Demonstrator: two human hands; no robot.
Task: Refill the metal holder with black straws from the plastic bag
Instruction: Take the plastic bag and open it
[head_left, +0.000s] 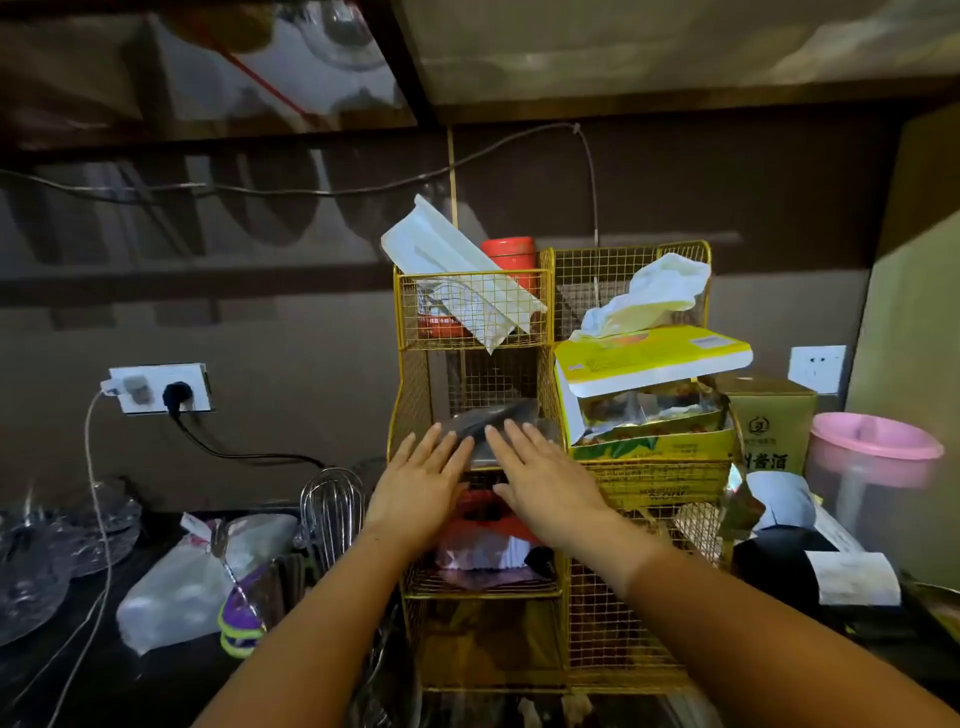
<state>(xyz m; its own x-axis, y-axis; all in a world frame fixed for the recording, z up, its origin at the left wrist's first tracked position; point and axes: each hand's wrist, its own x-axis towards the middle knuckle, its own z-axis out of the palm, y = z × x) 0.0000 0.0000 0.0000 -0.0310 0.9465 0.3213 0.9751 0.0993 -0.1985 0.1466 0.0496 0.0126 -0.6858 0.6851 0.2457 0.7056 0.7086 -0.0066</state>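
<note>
Both hands reach into the middle shelf of a yellow wire rack that stands on a dark worktop. The left hand and the right hand lie palm down, side by side, fingers stretched out flat and slightly spread. Their fingertips rest on a clear plastic bag with something dark inside, which sits in the rack's middle left compartment. Neither hand is curled around the bag; they press or touch its near edge from above. Whether the dark contents are the straws I cannot tell, and I cannot pick out the metal holder with certainty.

In the top left basket a white packet leans at a tilt beside a red tin. To the right, a yellow tissue box rests on an open carton, a tissue sticking up from it. Farther right stands a pink-lidded container. Left of the rack, a wire whisk stands upright, a clear bag lies on the worktop, and a wall socket holds a black plug.
</note>
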